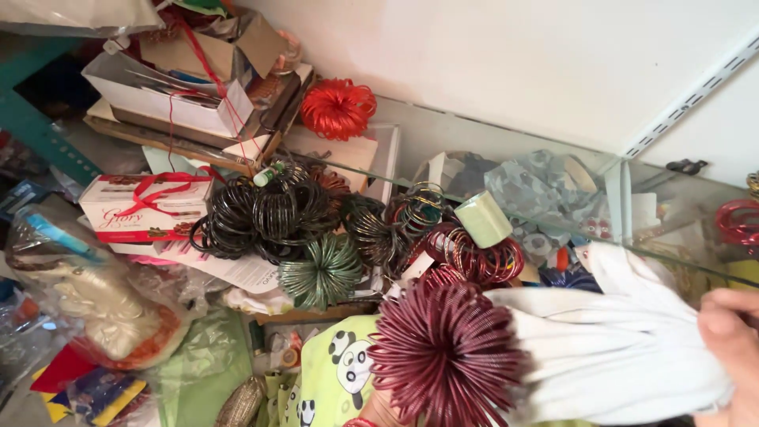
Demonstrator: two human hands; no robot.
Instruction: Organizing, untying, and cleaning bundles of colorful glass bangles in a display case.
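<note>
Gripping a gathered white cloth (624, 348), the right hand (731, 340) is seen closed at the picture's right edge — a maroon bangle bundle (447, 356) is threaded onto the cloth's other end. Dark bangles (261, 213) and green bangles (320, 273) are left loose on the cluttered desk (348, 150); the left hand is not shown.

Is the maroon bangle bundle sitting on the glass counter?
No: the maroon bangle bundle is held up off the glass counter, bunched against white cloth that the right hand grasps.
</note>
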